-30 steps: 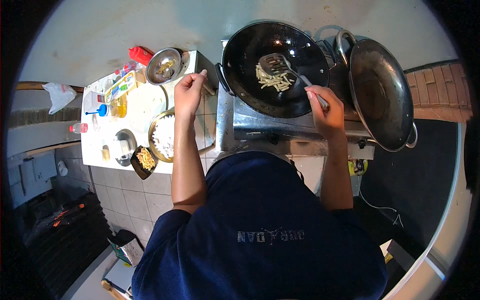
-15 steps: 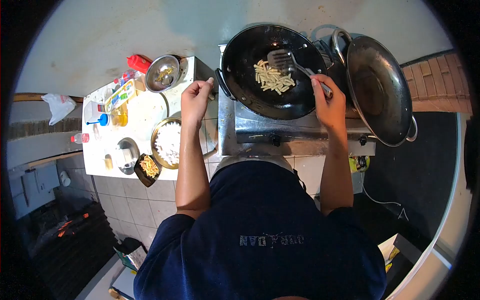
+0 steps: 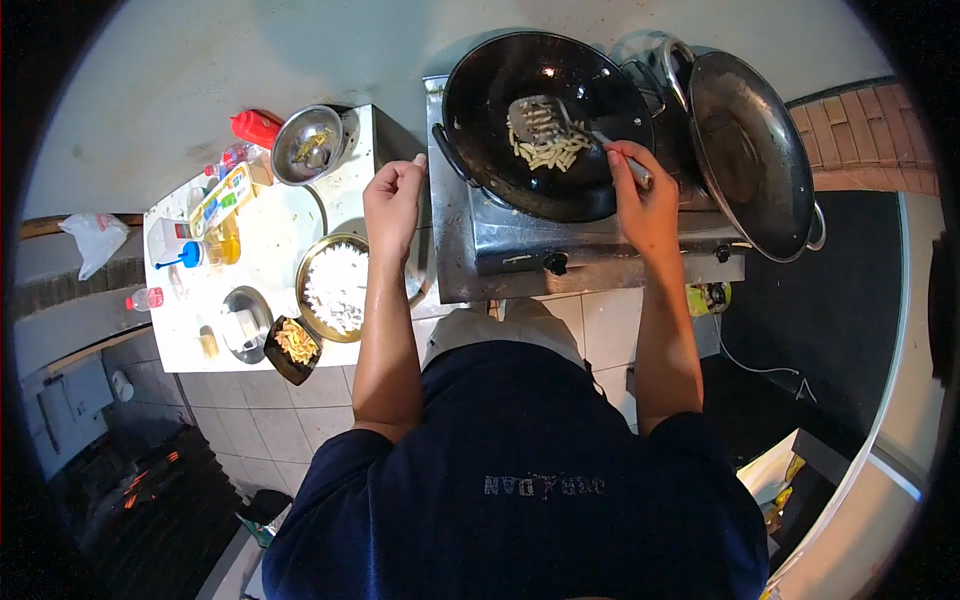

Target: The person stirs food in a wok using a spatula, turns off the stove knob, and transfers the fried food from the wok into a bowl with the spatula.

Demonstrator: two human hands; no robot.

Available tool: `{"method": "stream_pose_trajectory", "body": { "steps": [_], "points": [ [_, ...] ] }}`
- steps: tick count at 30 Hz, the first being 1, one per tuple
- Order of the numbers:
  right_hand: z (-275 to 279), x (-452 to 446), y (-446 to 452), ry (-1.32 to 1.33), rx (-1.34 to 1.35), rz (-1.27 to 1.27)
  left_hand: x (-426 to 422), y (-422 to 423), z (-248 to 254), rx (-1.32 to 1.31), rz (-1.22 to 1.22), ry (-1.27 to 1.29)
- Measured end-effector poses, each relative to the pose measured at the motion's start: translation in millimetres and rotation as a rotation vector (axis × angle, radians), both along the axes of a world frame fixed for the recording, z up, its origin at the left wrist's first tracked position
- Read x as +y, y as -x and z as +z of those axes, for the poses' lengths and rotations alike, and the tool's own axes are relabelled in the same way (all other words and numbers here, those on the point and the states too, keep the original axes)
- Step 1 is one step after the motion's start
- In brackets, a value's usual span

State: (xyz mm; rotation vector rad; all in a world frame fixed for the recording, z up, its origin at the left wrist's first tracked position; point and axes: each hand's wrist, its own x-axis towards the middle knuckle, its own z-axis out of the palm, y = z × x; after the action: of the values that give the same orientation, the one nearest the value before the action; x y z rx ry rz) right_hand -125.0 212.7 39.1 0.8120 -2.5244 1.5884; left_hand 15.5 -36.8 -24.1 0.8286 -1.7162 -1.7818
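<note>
Pale cut strips (image 3: 552, 156), look like food, sit in the black wok (image 3: 600, 95), ahead and left of the right-hand grip. Slotted spatula (image 3: 540, 117) blade is over them, partly covering the pile. Right hand (image 3: 650, 208): closed on the spatula handle, thumb and index finger near its end. Left hand (image 3: 393, 208): fingers curled nearly shut, nothing visible in it, just beside the wok's left loop handle (image 3: 455, 155), no clear contact.

Risks, my read: wok appears unheld, so a hard scrape could slide or tip it. Fast flick could throw strips over the near rim. Strips left lying could scorch if the burner's on; can't see a flame. Left fingers could burn on a hot loop handle.

Surface: steel stove (image 3: 515, 240) under the wok, knob (image 3: 555, 263) nearer the body than the grip. Second wok (image 3: 752, 175) right of the grip, tilted. Left of both hands: white table (image 3: 270, 215) with steel bowl (image 3: 309, 145), bowl of white pieces (image 3: 338, 288), dark dish (image 3: 294, 348). Room: pale wall (image 3: 300, 50) ahead, tiled floor (image 3: 245, 430) behind the table.
</note>
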Motion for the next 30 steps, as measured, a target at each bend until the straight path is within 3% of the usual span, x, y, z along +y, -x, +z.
{"method": "stream_pose_trajectory", "body": {
  "steps": [10, 13, 19, 30],
  "points": [
    [-12.3, 1.0, -21.7, 0.058, 0.137, -0.063, -1.3, -14.8, 0.4, -0.028, -0.031, -0.02],
    [-17.9, 3.9, -23.4, 0.042, 0.032, -0.068, -2.1, -16.1, 0.3, -0.051, -0.038, -0.015],
    [-7.5, 10.6, -25.3, -0.01, 0.098, -0.159, 0.1, -16.7, 4.3, -0.039, -0.041, -0.003],
    [-9.8, 32.6, 6.1, -0.009, 0.068, -0.05, 20.7, 3.6, 19.1, 0.022, 0.078, 0.01]
  ]
}}
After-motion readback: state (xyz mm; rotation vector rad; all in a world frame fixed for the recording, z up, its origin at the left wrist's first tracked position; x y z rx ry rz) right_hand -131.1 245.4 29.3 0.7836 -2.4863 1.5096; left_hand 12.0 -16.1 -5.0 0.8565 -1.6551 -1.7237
